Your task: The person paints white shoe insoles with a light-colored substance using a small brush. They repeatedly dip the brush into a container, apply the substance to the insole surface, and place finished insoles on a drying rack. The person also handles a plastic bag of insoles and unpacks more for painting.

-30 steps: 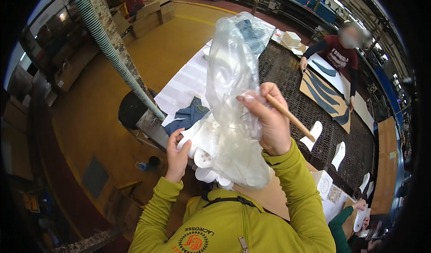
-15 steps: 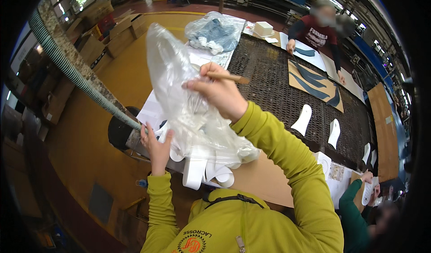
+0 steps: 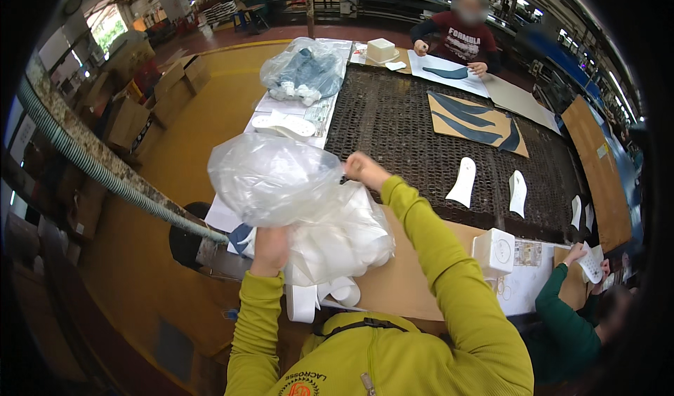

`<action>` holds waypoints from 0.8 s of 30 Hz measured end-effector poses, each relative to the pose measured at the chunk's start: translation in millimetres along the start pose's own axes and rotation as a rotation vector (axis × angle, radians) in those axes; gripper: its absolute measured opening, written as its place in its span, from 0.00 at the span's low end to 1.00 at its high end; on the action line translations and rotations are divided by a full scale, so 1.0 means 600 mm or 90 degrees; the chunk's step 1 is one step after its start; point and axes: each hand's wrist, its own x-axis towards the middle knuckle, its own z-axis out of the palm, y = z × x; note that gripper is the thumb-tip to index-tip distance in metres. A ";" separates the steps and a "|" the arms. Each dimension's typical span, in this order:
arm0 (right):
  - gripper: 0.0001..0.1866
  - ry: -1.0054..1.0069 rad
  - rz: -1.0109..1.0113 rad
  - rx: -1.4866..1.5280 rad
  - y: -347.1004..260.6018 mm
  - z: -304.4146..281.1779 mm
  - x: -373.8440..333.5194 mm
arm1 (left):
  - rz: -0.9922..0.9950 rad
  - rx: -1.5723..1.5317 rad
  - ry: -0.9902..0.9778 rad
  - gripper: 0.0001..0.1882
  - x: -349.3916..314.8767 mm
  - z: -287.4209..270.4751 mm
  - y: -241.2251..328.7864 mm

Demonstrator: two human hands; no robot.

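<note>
A clear plastic bag (image 3: 274,178) with white pieces (image 3: 340,245) in its lower part lies in front of me at the table's near left corner. Its upper part bulges out, puffed up. At the bag's right edge my right hand (image 3: 365,170) is closed, fingers pinched on the plastic. My left hand (image 3: 270,250) presses against the bag's near left side; its fingers are blurred and hidden by the plastic. Beside that hand a dark blue piece (image 3: 241,236) shows. White curved strips (image 3: 302,303) stick out below the bag.
White sole-shaped pieces (image 3: 461,182) lie on the dark mesh belt (image 3: 379,115). Beyond them is a cardboard sheet with blue cut pieces (image 3: 467,122). One co-worker (image 3: 460,41) stands across; another, in green sleeves (image 3: 551,291), works at right. A hose-wrapped post (image 3: 119,168) slants at left.
The bag's raised upper part has dropped and puffed out. My right hand has moved to its right edge; the brown stick it held no longer shows. My left hand has come against the bag.
</note>
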 end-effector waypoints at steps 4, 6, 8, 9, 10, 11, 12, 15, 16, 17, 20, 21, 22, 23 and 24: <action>0.16 -0.137 0.077 0.077 0.048 0.029 -0.016 | 0.218 0.318 -0.031 0.17 0.060 -0.054 0.028; 0.15 -0.153 0.005 -0.071 0.040 0.008 -0.046 | 0.382 0.399 -0.083 0.17 0.099 -0.072 0.046; 0.14 -0.153 0.021 -0.130 0.035 -0.017 -0.076 | 0.399 0.358 -0.186 0.17 0.145 -0.059 0.046; 0.13 -0.148 0.072 -0.113 0.037 -0.033 -0.089 | 0.311 0.274 -0.245 0.17 0.160 -0.045 0.037; 0.14 -0.140 0.101 -0.096 0.047 -0.038 -0.102 | 0.132 0.095 -0.302 0.18 0.175 -0.021 0.021; 0.15 -0.073 0.139 -0.025 0.060 -0.044 -0.114 | -0.070 -0.144 -0.301 0.18 0.188 0.002 0.006; 0.17 0.003 0.146 0.041 0.073 -0.046 -0.116 | -0.283 -0.305 -0.205 0.18 0.200 0.022 -0.006; 0.25 0.071 0.171 0.254 0.117 -0.051 -0.114 | -0.265 -0.393 -0.130 0.19 0.237 0.043 -0.002; 0.28 0.089 0.218 0.322 0.131 -0.049 -0.115 | -0.226 -0.383 -0.097 0.19 0.257 0.044 0.013; 0.33 0.040 0.141 0.314 0.140 -0.049 -0.119 | -0.178 -0.369 -0.066 0.20 0.278 0.040 0.035; 0.27 0.002 0.135 0.454 0.147 -0.048 -0.132 | -0.020 -0.324 0.022 0.21 0.329 0.003 0.118; 0.22 0.030 0.146 0.545 0.144 -0.042 -0.135 | 0.029 -0.311 0.046 0.21 0.340 -0.016 0.145; 0.20 0.061 0.116 0.500 0.139 -0.039 -0.141 | 0.075 -0.297 0.070 0.22 0.349 -0.037 0.169; 0.19 0.100 0.093 0.467 0.132 -0.036 -0.147 | 0.112 -0.281 0.092 0.22 0.350 -0.060 0.187; 0.18 0.140 0.075 0.434 0.126 -0.034 -0.155 | 0.145 -0.264 0.114 0.22 0.350 -0.084 0.201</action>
